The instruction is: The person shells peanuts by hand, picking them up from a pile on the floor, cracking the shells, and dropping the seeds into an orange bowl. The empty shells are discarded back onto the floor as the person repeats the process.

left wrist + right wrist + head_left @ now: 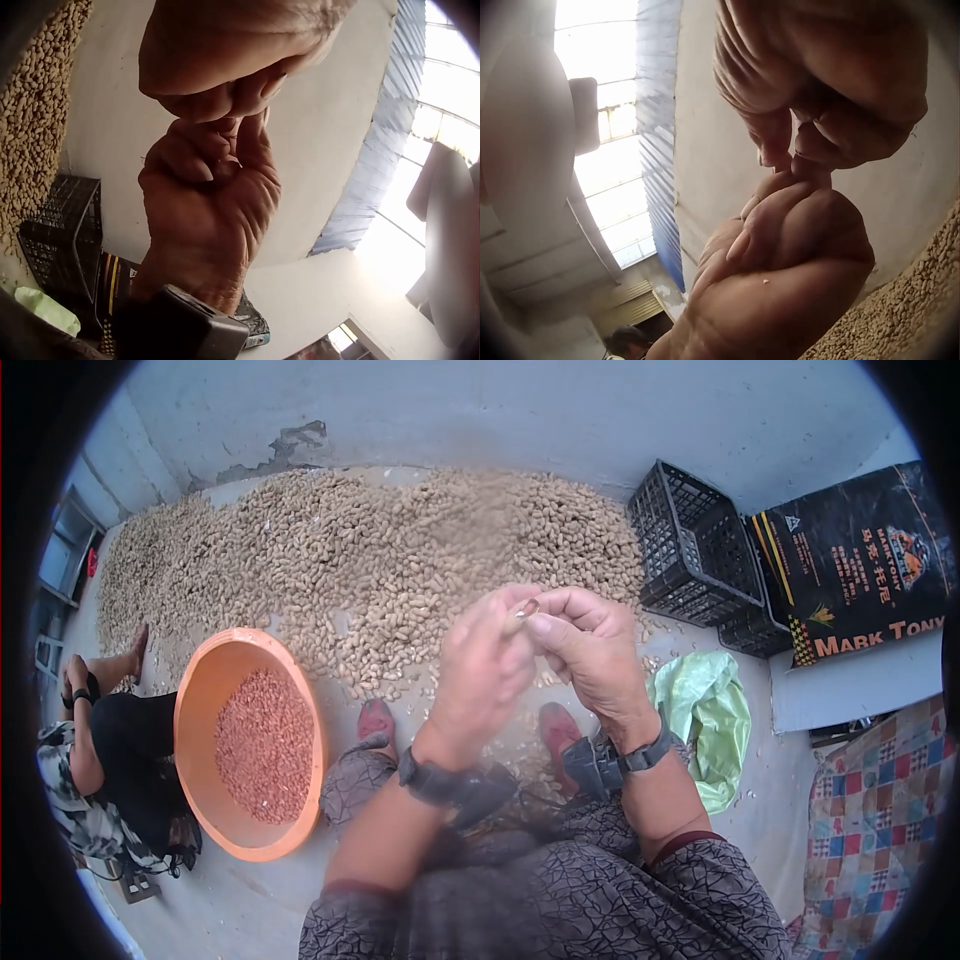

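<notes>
In the head view a peanut (526,608) shows at the meeting fingertips of both hands, a reddish kernel visible at its shell. My left hand (478,665), slightly blurred, pinches it from the left. From the other side my right hand (597,652) holds it with thumb and curled fingers. Both wrist views show the left hand (787,247) and right hand (210,199) fingertip to fingertip, with the peanut mostly hidden by the fingers. An orange basin (310,750) holding many reddish shelled kernels (262,745) stands at my left.
Unshelled peanuts (390,565) lie in a wide heap along the wall. Black plastic crates (690,550) and a black printed sack (850,560) are at the right, above a light green bag (715,730). Another person (85,760) sits at the far left, beyond the basin.
</notes>
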`<state>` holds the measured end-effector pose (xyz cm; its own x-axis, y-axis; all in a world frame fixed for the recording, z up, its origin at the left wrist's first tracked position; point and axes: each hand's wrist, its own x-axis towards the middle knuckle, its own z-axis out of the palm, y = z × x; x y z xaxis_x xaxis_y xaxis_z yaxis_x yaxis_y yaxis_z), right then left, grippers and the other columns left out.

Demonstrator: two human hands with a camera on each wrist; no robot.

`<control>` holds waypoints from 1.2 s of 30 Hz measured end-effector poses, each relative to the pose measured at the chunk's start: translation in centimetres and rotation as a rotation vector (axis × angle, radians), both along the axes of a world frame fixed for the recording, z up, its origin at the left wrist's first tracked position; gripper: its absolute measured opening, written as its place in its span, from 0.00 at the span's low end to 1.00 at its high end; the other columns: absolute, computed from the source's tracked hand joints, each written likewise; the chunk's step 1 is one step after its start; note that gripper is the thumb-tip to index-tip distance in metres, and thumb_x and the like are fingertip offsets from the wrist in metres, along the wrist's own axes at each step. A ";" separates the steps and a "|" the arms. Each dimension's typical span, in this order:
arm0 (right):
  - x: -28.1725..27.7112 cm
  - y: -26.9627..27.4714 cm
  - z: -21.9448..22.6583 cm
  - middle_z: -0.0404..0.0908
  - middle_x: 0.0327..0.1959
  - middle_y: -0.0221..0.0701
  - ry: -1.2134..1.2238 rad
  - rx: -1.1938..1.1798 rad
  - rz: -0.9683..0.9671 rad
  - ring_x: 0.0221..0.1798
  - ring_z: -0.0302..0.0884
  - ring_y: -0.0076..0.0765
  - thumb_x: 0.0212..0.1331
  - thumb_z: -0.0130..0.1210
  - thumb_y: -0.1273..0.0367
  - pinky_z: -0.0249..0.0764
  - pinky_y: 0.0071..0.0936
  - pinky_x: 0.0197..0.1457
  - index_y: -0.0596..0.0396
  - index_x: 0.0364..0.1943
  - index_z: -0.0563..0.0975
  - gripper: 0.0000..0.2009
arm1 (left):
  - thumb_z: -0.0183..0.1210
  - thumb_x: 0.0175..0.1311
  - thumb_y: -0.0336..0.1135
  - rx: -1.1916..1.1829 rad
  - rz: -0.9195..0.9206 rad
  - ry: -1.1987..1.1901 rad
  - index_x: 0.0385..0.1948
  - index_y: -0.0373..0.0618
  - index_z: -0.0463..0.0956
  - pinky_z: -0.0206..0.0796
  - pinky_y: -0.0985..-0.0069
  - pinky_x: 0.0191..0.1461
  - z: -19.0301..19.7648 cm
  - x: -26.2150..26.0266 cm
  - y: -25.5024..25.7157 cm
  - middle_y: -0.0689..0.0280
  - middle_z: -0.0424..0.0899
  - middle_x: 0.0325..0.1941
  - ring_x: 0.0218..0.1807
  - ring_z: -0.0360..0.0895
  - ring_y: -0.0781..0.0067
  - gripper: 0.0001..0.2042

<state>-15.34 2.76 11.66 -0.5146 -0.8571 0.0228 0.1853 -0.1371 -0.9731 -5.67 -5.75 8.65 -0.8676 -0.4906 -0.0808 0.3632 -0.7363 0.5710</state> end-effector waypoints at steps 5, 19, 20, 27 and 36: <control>-0.6 -0.3 -1.1 0.78 0.23 0.26 0.120 0.071 -0.127 0.24 0.71 0.15 0.54 0.56 0.74 0.66 0.15 0.25 0.62 0.28 0.78 0.04 | 0.42 0.71 0.40 -0.210 0.101 -0.172 0.46 0.40 0.68 0.48 0.89 0.15 -0.4 -0.4 0.6 0.73 0.67 0.17 0.13 0.54 0.88 0.14; -0.1 -0.3 -2.2 0.76 0.18 0.27 0.295 0.037 -0.271 0.23 0.69 0.17 0.48 0.55 0.77 0.65 0.18 0.25 0.63 0.20 0.76 0.04 | 0.47 0.67 0.32 -1.042 0.466 -0.392 0.28 0.35 0.77 0.56 0.85 0.26 -1.6 -0.9 0.7 0.75 0.72 0.20 0.24 0.63 0.90 0.13; -0.1 -0.4 -2.3 0.76 0.18 0.27 0.277 0.034 -0.277 0.23 0.70 0.17 0.48 0.55 0.77 0.65 0.19 0.25 0.63 0.20 0.76 0.04 | 0.47 0.67 0.32 -1.042 0.467 -0.394 0.28 0.35 0.77 0.56 0.85 0.26 -1.7 -1.0 0.9 0.75 0.72 0.20 0.24 0.63 0.90 0.13; 0.4 -1.0 -1.6 0.78 0.22 0.28 0.178 0.043 -0.214 0.23 0.71 0.17 0.52 0.58 0.74 0.67 0.17 0.25 0.62 0.26 0.77 0.05 | 0.45 0.68 0.33 -0.644 0.439 -0.351 0.27 0.38 0.73 0.53 0.87 0.24 -1.5 -1.1 1.0 0.75 0.69 0.19 0.21 0.60 0.89 0.12; 0.5 -1.0 -1.3 0.79 0.23 0.27 -0.049 0.101 0.022 0.21 0.69 0.14 0.58 0.54 0.69 0.61 0.11 0.22 0.59 0.31 0.76 0.06 | 0.44 0.69 0.34 -0.247 0.326 -0.153 0.42 0.37 0.72 0.53 0.89 0.21 -1.8 -0.7 0.3 0.74 0.68 0.22 0.21 0.60 0.89 0.11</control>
